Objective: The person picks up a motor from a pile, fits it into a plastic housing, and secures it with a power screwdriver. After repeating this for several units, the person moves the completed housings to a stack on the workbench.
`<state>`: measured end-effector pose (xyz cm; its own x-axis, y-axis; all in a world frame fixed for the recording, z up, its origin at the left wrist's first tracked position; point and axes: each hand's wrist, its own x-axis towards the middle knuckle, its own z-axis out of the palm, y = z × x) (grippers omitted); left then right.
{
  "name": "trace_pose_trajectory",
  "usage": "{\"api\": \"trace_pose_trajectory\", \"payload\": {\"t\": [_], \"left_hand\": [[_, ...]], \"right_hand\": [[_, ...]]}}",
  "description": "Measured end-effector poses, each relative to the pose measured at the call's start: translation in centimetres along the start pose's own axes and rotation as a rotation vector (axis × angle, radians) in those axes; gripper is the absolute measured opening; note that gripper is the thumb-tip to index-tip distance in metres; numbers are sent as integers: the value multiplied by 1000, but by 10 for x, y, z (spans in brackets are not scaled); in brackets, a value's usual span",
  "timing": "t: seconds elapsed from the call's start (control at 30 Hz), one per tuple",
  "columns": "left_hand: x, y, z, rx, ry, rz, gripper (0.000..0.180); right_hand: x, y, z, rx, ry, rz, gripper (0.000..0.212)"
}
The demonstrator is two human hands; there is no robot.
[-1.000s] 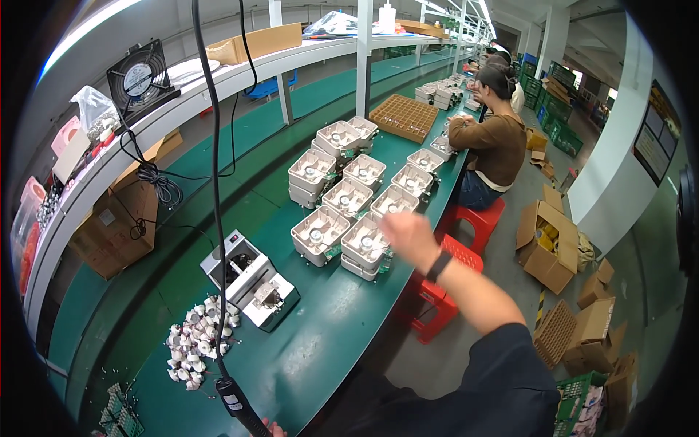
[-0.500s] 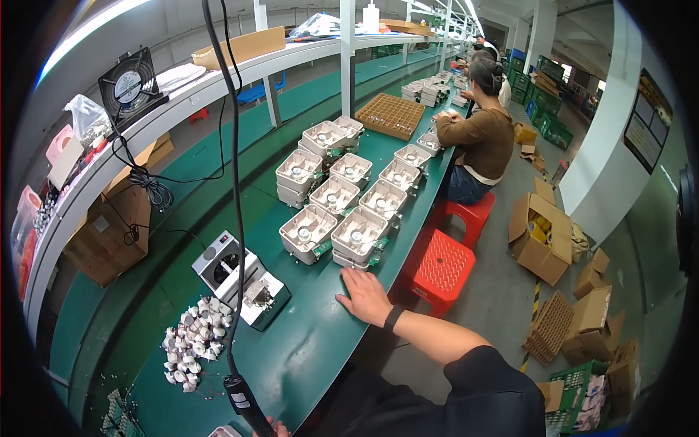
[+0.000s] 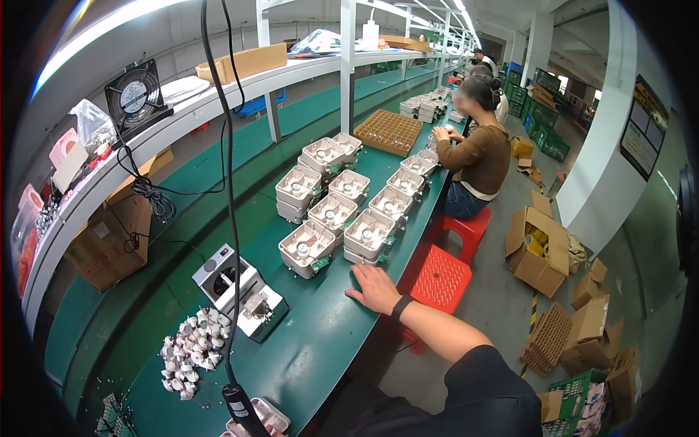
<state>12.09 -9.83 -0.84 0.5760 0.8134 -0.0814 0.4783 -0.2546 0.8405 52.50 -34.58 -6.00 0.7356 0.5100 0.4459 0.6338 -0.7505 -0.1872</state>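
My right hand (image 3: 375, 288), with a black wristband, lies fingers outstretched on the green bench. Its fingertips are against the nearest stack of off-white square plastic housings (image 3: 369, 231), which have small green circuit boards at their sides. Only a sliver of my left hand (image 3: 275, 432) shows at the lower edge. It is beside another off-white housing (image 3: 271, 416), partly behind a hanging black tool handle (image 3: 243, 409) on a cable. Whether the left fingers grip that housing is hidden.
Left of the housings stands a small grey-white bench machine (image 3: 244, 291), beside a pile of small white motor-like parts with wires (image 3: 193, 349). A divided brown tray (image 3: 388, 132) lies farther along. A seated person (image 3: 477, 156) works there. Red stools (image 3: 439, 278) and cardboard boxes (image 3: 539, 247) are at right.
The nearest right-hand row of housings has shifted right and away, with my right hand following at its near end. More of the housing at the lower edge has come into view.
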Motion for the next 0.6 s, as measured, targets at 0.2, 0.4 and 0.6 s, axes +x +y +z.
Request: {"api": "trace_pose_trajectory", "payload": {"t": [0.2,0.4,0.6], "left_hand": [[-4,9,1,-42,-14,27,30],[-1,-30,12,-335,-26,-88,29],[3,66,21,-162,-286,131,30]], "right_hand": [[-2,14,-4,-25,26,-28,60],[4,-62,-25,231,-104,-64,59],[-29,-197,-88,1388,-537,-167,65]]}}
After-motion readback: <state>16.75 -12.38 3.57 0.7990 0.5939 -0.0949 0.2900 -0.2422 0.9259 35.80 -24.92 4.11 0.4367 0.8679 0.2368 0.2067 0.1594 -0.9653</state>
